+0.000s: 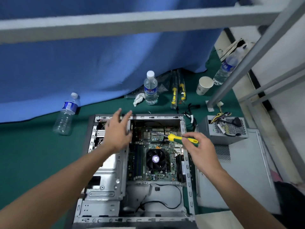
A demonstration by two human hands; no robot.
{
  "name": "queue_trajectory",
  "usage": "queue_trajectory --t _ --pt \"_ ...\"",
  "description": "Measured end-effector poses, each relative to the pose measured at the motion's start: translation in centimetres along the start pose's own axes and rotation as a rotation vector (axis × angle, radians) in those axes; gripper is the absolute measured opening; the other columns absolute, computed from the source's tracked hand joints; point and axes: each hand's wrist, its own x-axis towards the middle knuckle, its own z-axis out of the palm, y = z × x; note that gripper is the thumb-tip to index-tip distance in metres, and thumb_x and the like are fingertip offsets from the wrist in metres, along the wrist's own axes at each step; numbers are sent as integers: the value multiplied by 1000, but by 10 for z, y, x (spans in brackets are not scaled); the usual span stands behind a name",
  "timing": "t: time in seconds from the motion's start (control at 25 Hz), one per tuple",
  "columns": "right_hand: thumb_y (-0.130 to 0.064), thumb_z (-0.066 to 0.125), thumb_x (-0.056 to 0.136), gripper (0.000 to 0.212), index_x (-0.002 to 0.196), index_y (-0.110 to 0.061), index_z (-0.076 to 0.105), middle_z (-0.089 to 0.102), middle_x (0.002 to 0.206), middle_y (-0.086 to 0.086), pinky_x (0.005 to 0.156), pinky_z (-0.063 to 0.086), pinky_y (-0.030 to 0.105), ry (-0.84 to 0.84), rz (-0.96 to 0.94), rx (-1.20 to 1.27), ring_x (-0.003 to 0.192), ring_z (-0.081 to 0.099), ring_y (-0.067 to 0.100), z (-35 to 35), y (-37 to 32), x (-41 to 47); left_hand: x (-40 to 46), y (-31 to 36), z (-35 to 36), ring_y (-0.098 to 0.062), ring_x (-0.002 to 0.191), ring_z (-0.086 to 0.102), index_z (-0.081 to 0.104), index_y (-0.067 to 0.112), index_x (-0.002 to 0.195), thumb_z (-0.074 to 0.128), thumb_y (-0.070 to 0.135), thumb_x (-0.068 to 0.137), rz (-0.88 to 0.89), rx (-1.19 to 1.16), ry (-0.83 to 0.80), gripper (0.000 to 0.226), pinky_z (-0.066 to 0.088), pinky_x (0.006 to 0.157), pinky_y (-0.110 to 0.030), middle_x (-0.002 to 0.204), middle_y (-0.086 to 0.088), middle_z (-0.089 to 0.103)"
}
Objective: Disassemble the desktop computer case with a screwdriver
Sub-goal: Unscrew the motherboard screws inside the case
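Here, seen from above, an open desktop computer case (pixel 105 187) lies flat on a green table (pixel 33 154), its side removed so the inside shows. The right hand (pixel 200 151) pinches the yellow-and-green handle of a screwdriver (pixel 179 138) between thumb and curled fingers, and the metal shaft slants up and to the left, its tip over the far part of the motherboard (pixel 158 172). The left hand (pixel 118 131) hovers spread over the far left corner of the case, fingers straight and apart, holding nothing; whether it touches the metal frame cannot be told. A black cooling fan (pixel 156 159) sits in the middle of the motherboard, nearer than the screwdriver tip. Just to the right of the case a grey power supply (pixel 226 129) with loose wires rests on a flat grey side panel (pixel 244 171). Beyond the case stand a water bottle (pixel 150 88) with a white cap, with a crumpled tissue (pixel 138 98) beside it, two packaged yellow-handled tools (pixel 178 91) and a paper cup (pixel 204 85). An empty plastic bottle (pixel 66 114) leans at the left against a blue curtain (pixel 99 63), and another bottle (pixel 226 68) lies at the far right. A grey metal frame (pixel 132 22) crosses the top.
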Motion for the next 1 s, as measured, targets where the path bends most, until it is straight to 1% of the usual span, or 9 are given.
queue_trajectory --t 0.12,0.2,0.28,0.4,0.56,0.68,0.8,0.92,1.0 --pt "-26 63 93 8 99 -28 69 62 100 -11 64 39 17 12 11 73 77 55 2 -11 -3 -16 -32 25 1 -9 112 52 32 38 149 74 31 86 83 -267 -92 76 39 105 -29 146 1 33" --pt "-26 63 93 10 101 -29 69 64 94 -8 59 34 17 -6 3 110 65 49 -4 -16 -6 -29 -45 37 0 -10 105 59 42 27 146 73 27 88 95 -453 -145 66 49 95 -26 127 3 52" --pt "-26 63 93 10 100 -31 69 66 95 -8 58 40 19 -17 -8 125 65 53 -1 -20 -8 -40 -49 42 -2 -12 93 66 57 16 134 70 18 91 76 -622 -148 45 53 89 -25 108 2 67" --pt "-26 64 93 9 98 -31 70 68 100 -11 75 49 26 0 16 146 79 65 6 -25 -8 -53 -59 43 -1 -11 79 72 69 4 116 60 6 96 41 -806 -148 22 56 74 -22 90 -3 76" --pt "-20 65 92 11 90 -21 76 72 82 3 57 46 23 -7 183 356 61 63 12 -22 -2 -64 -74 41 -3 -15 75 71 71 6 103 57 7 98 -91 -1078 -136 15 53 65 -19 90 -9 76" --pt "-18 63 92 20 97 -1 72 66 77 14 50 42 24 -55 481 642 55 56 15 -9 3 -70 -87 34 0 -16 72 69 72 7 89 64 15 94 -149 -1126 -112 13 53 64 -21 83 -9 76" --pt "-17 70 87 27 103 5 71 68 84 19 54 49 28 -283 604 938 63 61 21 6 -4 -79 -102 30 4 -18 66 67 72 3 81 75 23 80 -101 -1085 -134 20 52 59 -22 74 -13 73" --pt "6 68 80 23 102 2 71 66 81 18 65 55 34 -456 513 839 71 65 25 23 -17 -88 -112 32 3 -17 60 64 72 5 76 81 22 74 17 -968 -133 19 52 60 -27 66 -11 71" --pt "5 64 78 21 96 -5 71 62 73 14 62 52 33 -389 417 599 63 59 20 38 -23 -89 -119 35 2 -15 59 66 73 9 73 85 22 70 84 -897 -153 18 54 61 -28 65 -8 72"
